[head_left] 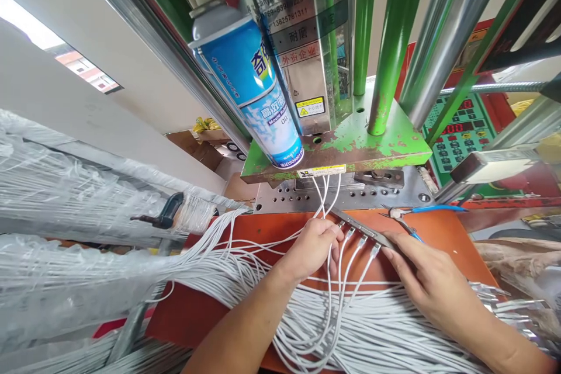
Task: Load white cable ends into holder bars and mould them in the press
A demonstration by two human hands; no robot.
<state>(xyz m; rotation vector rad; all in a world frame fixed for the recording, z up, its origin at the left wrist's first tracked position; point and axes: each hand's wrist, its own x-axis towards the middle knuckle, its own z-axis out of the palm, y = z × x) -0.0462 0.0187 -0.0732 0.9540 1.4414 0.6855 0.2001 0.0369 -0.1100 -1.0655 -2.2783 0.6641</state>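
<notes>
My right hand (432,280) grips the right end of a narrow metal bar (362,227), thumb on the near side. Several white cables (345,272) run up to the bar, their metal-ended connectors (362,242) seated along its near edge. At the bar's left end my left hand (312,246) is closed in a pinch on one of these cables, close to its connector. The fingertips partly hide that connector. Just beyond, other white cables (325,190) come out from under the green press plate (350,155). A large bundle of white cables (245,272) lies beneath both hands.
A blue and white spray can (249,87) leans by the press's clear guard. Blue-handled pliers (416,210) lie at the right on the orange work surface (456,245). Behind stands a control panel (460,134). Plastic-wrapped cable bundles (79,181) fill the left side.
</notes>
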